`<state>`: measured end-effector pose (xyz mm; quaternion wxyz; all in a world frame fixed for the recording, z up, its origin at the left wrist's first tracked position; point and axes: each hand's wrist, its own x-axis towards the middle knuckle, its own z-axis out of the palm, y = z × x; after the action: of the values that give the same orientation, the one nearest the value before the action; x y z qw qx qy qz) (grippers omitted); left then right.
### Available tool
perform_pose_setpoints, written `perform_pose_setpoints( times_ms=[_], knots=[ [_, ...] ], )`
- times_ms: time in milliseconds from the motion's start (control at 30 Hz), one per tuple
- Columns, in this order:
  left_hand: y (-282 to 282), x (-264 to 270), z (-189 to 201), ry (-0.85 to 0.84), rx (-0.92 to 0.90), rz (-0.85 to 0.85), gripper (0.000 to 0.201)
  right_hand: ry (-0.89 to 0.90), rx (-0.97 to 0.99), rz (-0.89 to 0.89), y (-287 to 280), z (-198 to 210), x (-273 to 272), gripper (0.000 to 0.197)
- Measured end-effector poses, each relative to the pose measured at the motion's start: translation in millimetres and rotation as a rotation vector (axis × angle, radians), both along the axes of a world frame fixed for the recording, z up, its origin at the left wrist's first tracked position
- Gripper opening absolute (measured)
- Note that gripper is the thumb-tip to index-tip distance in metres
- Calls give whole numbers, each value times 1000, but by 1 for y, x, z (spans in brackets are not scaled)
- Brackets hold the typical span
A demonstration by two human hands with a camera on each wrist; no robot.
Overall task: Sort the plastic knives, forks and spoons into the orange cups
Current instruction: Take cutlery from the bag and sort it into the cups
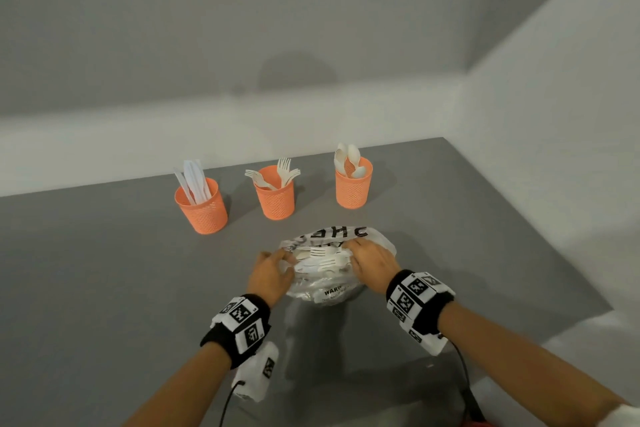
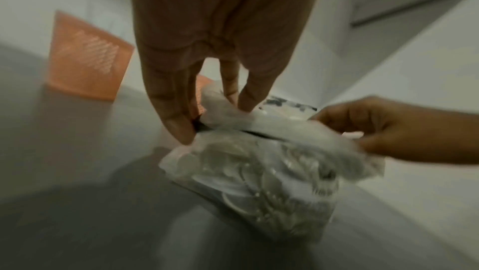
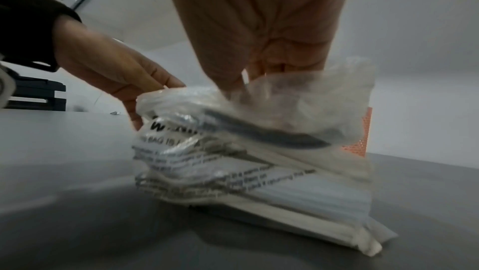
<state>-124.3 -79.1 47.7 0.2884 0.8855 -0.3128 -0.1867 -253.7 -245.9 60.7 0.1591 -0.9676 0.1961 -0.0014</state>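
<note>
A clear plastic bag (image 1: 332, 289) printed with black text lies on the grey table, full of white plastic cutlery (image 1: 320, 262). My left hand (image 1: 272, 270) pinches the bag's left rim (image 2: 215, 110). My right hand (image 1: 372, 262) grips the right rim (image 3: 298, 90). Between them the bag mouth gapes, and forks show inside. Behind stand three orange mesh cups: the left cup (image 1: 202, 206) holds knives, the middle cup (image 1: 275, 194) forks, the right cup (image 1: 353, 185) spoons.
The grey table (image 1: 104, 270) meets a white wall at the back and on the right. Its right edge runs diagonally past my right arm. Both wrists wear black bands with marker tags and cables.
</note>
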Motion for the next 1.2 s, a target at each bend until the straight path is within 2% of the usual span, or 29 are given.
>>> perform_pose_setpoints(
  times_ms=[100, 333, 667, 833, 1033, 1200],
  knots=[
    [-3, 2, 4, 200, -16, 19, 32, 57, 22, 43, 3, 3, 5, 59],
    [-11, 10, 21, -41, -14, -95, 49, 227, 81, -4, 3, 1, 22, 84],
    [-7, 21, 29, 18, 14, -187, 49, 331, 65, -24, 7, 10, 47, 83],
    [-13, 28, 30, 91, 20, -146, 50, 395, -51, 57, -3, 17, 55, 83],
    [-20, 36, 32, 207, 0, -100, 48, 354, 4, 122, -23, 20, 66, 62],
    [-36, 39, 28, 242, -39, -10, 44, 310, -7, 141, -38, 14, 76, 61]
  ],
)
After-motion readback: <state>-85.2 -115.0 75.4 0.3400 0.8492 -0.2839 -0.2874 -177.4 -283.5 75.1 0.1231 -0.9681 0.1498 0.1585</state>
